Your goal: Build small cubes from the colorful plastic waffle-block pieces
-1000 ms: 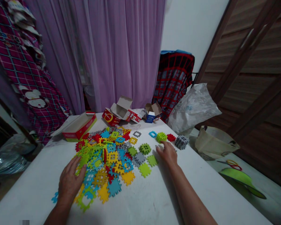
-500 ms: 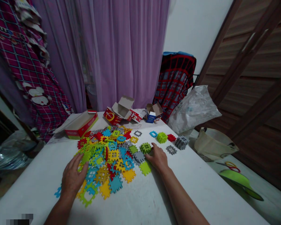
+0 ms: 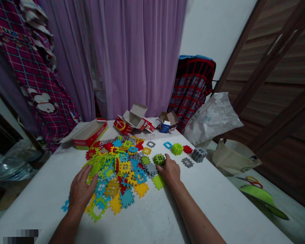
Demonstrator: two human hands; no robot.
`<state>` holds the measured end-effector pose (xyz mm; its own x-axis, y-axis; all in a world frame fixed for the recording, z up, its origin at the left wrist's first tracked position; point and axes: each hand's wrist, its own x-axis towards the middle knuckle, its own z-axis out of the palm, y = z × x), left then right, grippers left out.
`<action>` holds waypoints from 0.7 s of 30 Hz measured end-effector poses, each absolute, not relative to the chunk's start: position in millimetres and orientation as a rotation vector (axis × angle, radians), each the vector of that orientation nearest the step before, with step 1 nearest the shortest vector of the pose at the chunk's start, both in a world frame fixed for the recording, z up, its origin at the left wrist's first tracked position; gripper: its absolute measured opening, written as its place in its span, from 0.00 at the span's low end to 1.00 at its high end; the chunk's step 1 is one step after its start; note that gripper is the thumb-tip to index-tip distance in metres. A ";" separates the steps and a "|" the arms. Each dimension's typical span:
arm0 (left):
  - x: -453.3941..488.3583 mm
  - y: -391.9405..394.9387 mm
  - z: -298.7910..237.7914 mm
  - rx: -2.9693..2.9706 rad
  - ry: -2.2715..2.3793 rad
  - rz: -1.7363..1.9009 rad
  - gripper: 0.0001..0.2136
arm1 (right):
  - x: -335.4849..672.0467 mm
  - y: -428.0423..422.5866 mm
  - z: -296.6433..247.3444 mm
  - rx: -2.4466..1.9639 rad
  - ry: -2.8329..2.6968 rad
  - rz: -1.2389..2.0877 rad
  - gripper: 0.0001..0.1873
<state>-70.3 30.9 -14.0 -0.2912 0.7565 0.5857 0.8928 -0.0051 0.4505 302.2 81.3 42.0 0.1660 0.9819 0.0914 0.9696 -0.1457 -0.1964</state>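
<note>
A purple curtain hangs behind a white bench, and at its far side there are an open red box, a torn red carton and a small blue box. A pile of colourful notched plates covers the middle-left of the bench. The left hand rests at the near left edge of this pile; its grip is loosely open, thumb apart from fingers, and no plate is seen in it. The right hand is at the right edge, beside a dark green stack. Its grip is partly open, thumb and forefinger spread around the stack's near right side; whether it holds the stack, I cannot tell. Farther right stand a bright green stack and a grey stack.
</note>
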 end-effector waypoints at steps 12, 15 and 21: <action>-70.0 29.8 -10.4 -1.783 -2.057 -1.160 0.25 | 304.5 82.0 40.3 -2.207 -1.925 0.070 0.38; -69.9 29.5 -10.0 -1.783 -2.068 -1.145 0.24 | 302.4 80.9 43.1 -2.203 -1.907 0.093 0.37; -69.9 29.9 -11.8 -1.762 -2.080 -1.124 0.25 | 296.9 81.8 44.3 -2.204 -1.838 0.112 0.34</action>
